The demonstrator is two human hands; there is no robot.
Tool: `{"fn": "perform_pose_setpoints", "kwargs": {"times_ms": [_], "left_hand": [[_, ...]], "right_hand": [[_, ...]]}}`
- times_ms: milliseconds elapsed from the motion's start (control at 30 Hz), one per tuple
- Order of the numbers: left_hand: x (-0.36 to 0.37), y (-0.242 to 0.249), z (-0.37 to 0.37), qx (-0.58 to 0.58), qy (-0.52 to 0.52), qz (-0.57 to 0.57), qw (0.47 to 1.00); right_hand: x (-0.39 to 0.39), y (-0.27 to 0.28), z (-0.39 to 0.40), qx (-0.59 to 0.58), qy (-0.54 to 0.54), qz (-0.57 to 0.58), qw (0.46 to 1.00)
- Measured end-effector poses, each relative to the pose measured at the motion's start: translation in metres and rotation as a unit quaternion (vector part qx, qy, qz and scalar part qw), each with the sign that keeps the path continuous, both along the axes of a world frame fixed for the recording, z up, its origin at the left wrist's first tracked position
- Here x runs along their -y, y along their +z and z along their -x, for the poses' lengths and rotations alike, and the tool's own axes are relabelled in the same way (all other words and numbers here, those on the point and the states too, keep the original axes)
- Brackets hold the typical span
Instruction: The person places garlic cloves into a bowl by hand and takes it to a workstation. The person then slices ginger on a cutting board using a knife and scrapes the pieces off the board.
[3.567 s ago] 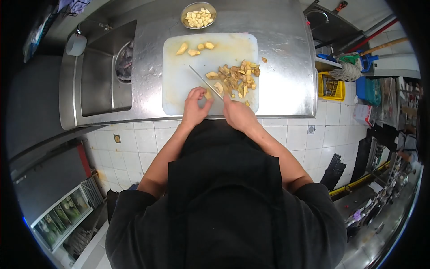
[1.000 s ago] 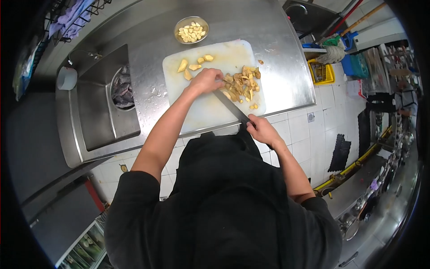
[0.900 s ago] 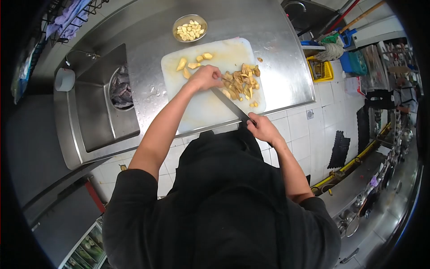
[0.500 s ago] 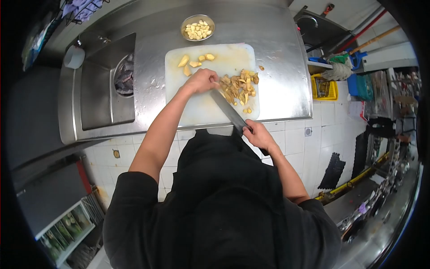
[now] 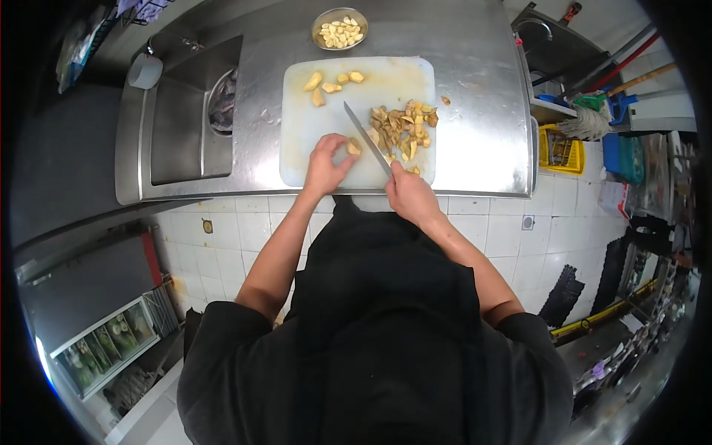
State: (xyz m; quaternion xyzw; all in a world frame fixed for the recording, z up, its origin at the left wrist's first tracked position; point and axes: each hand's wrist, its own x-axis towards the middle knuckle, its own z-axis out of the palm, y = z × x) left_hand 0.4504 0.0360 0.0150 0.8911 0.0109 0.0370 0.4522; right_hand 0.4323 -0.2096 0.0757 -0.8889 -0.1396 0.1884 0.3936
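A white cutting board [image 5: 319, 111] lies on the steel counter. My left hand [image 5: 325, 165] is over its front left part, with thumb and fingertips around a piece of ginger [image 5: 354, 147]. My right hand [image 5: 412, 194] grips a kitchen knife [image 5: 366, 136] at the board's front edge; the handle is hidden in the fist. The blade points away and to the left, between the ginger piece and a heap of ginger peelings and scraps [image 5: 404, 126]. Several peeled ginger pieces [image 5: 313, 81] lie at the board's far left.
Behind the board stands a metal bowl [image 5: 317, 37] of peeled garlic cloves [image 5: 341, 33]. A sink [image 5: 178, 141] with dark contents in a round container is on the left. A yellow basket [image 5: 560, 152] and a mop [image 5: 586, 122] are off to the right.
My left hand has moved nearer the board's front edge, and a ginger piece now shows at its fingertips. My right hand and the knife have come up onto the board, the blade pointing farther away.
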Motion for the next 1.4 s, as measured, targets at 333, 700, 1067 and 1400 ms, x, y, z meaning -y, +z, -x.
{"fn": "perform_pose_setpoints", "kwargs": {"times_ms": [333,700,1067,1400], "left_hand": [[0.007,-0.026,0.007,0.082,-0.012,-0.016,0.996],[0.003,-0.037,0.010,0.090,-0.010,-0.003,0.996],[0.006,-0.032,0.009,0.100,0.015,0.034,0.994],[0.006,-0.033,0.009,0.079,-0.003,0.002,0.997]], "right_hand": [[-0.050,0.006,0.012,0.114,0.049,0.184,0.975],[-0.067,0.012,0.022,0.215,0.098,0.299,0.925],[-0.087,-0.001,0.015,0.241,0.078,0.325,0.911],[-0.057,0.001,-0.010,0.052,0.073,0.191,0.978]]}}
